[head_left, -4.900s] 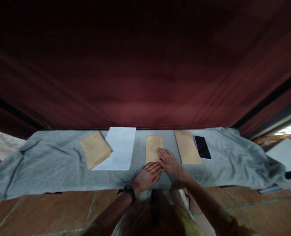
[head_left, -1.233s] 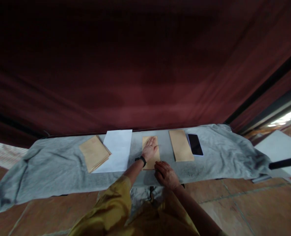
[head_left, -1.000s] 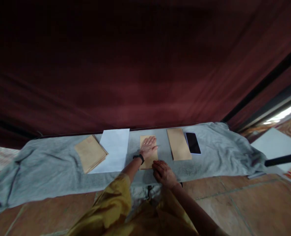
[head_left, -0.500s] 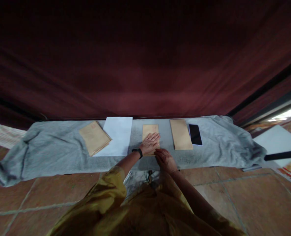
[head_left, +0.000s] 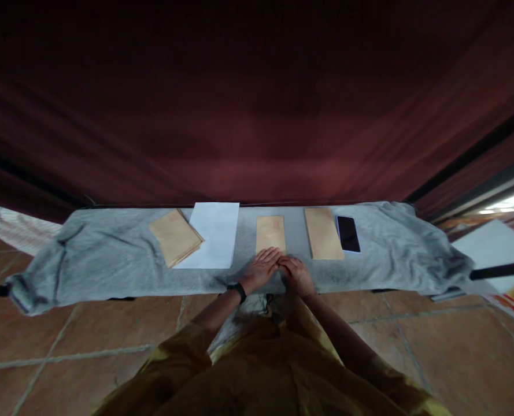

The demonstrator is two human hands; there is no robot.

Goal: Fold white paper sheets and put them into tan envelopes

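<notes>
Envelope (head_left: 270, 231), brown, lies flat on the grey cloth (head_left: 109, 254) before the person, its near end partly covered by both hands; left hand (head_left: 261, 268), dark band (head_left: 240, 292) at the wrist, rests palm down across that end, fingers extended and gripping nothing; right hand (head_left: 298, 275) is at the near right corner, fingers bent, whether pinching paper cannot be told; to the left, brown stack (head_left: 175, 237) overlaps white paper (head_left: 217, 234); to the right, second brown stack (head_left: 324, 234) lies just beside a phone (head_left: 348, 234).
</notes>
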